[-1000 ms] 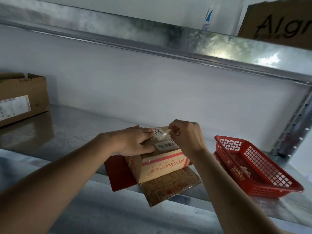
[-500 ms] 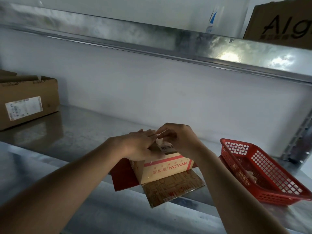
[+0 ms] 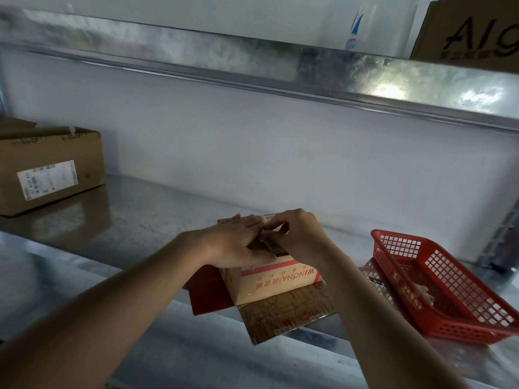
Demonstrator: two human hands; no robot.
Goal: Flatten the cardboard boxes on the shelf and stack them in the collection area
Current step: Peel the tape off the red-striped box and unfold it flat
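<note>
Box top (image 3: 276,249) under both hands

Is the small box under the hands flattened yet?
No. The small box stands with upright walls; two bottom flaps splay out, both hands on top.

Two bare arms are seen, with no sleeves. Nothing is worn on the left hand (image 3: 233,242) or the right hand (image 3: 300,237).

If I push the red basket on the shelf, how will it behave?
The red basket is open plastic mesh, so probably light and slightly flexible. On the smooth metal shelf it would likely slide rather than tip, being low and wide.
</note>
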